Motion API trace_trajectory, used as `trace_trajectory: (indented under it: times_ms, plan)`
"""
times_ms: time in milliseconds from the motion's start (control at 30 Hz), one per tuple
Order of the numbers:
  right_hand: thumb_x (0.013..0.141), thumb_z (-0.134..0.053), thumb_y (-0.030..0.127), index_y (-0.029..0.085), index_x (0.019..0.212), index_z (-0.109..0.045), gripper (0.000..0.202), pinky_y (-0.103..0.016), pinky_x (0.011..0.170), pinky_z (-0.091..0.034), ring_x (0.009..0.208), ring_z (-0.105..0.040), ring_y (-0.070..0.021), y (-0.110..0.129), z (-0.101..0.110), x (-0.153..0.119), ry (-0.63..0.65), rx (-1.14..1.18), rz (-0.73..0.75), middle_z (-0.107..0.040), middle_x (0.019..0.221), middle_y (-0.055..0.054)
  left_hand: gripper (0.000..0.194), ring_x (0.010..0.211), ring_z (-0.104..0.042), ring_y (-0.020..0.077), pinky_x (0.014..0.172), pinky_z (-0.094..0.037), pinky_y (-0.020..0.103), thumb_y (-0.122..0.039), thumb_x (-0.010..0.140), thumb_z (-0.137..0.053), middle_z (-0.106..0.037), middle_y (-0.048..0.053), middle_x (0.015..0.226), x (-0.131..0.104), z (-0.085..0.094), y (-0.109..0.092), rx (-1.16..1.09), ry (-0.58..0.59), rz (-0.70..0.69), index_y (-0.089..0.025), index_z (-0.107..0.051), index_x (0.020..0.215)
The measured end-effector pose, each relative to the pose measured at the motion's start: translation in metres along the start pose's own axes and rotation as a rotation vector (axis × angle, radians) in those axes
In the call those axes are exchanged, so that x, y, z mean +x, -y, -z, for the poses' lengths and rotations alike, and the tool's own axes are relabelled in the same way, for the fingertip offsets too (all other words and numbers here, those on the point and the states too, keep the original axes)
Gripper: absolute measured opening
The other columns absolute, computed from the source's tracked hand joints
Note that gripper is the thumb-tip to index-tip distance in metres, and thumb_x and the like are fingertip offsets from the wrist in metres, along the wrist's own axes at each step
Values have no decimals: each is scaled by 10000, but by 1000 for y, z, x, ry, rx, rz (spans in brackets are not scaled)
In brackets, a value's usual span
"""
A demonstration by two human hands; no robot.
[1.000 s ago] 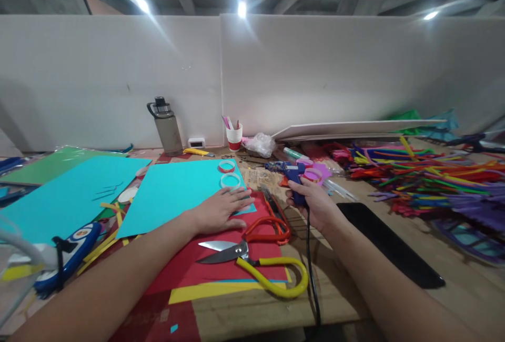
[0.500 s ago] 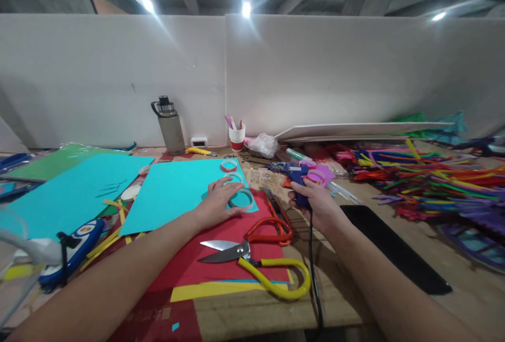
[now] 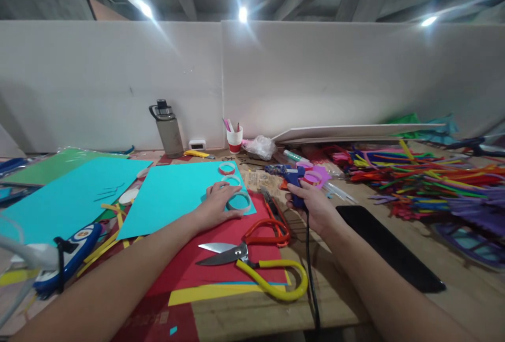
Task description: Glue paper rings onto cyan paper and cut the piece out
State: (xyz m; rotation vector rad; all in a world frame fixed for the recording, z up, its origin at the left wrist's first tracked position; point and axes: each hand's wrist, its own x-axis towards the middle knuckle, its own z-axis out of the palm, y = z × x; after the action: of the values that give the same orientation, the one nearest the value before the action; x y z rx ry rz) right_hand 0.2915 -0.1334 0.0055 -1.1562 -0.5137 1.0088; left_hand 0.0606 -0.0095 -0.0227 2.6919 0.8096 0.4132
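My right hand [image 3: 313, 202] grips a blue hot glue gun [image 3: 294, 176] by its handle, nozzle pointing left, with a black cord hanging down to the table edge. My left hand [image 3: 216, 205] lies on a bright blue paper sheet [image 3: 169, 189], fingers apart, at the left side of a pale paper ring [image 3: 249, 202]. Whether its fingertips press on the ring I cannot tell. Two more rings, a white ring [image 3: 236, 178] and a red-and-white ring [image 3: 226, 171], stand behind it on the sheet. Red paper [image 3: 189, 265] lies underneath, bearing yellow-handled scissors [image 3: 286, 294].
Red-handled scissors [image 3: 282, 234] lie between my hands. A black slab [image 3: 389, 247] and bundled pipe cleaners [image 3: 406, 173] are on the right. Behind stand a bottle [image 3: 170, 134] and a paper cup [image 3: 235, 141]. Another blue sheet [image 3: 67, 194] and a blue-and-white device [image 3: 74, 258] are on the left.
The camera view has shifted slightly, moving everything a little left in the picture. Both hands keep nearly the same pose, the right one still holding the glue gun.
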Motion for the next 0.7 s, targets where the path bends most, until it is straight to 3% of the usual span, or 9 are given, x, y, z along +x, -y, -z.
trace_trajectory:
  times_ms: [167,333,700]
  plan:
    - [669,-707,165,185,767,-544,191,-166,414,-432,493,-508,-82,-3,0,2,-27,-52,-20,-549,574,42,743,1351,-272,350,1062,-245,547,-553,772,-650,-436,92,1454,3,5,-2,-18,-4,-24,-279,-403,1416]
    - [637,-738,168,187,750,-538,231,-170,418,-436,484,-509,-82,-3,0,2,-14,-65,-3,-545,565,47,677,1370,-236,349,1080,-191,556,-495,831,-605,-420,36,1474,9,8,-5,-5,77,-134,-349,-348,1440]
    - [669,-694,134,191,754,-532,191,-165,412,-434,492,-510,-82,-4,1,3,-37,-43,4,-551,574,49,646,1347,-278,339,1062,-224,554,-564,857,-526,-425,47,1464,10,5,-4,-9,89,-111,-349,-343,1439]
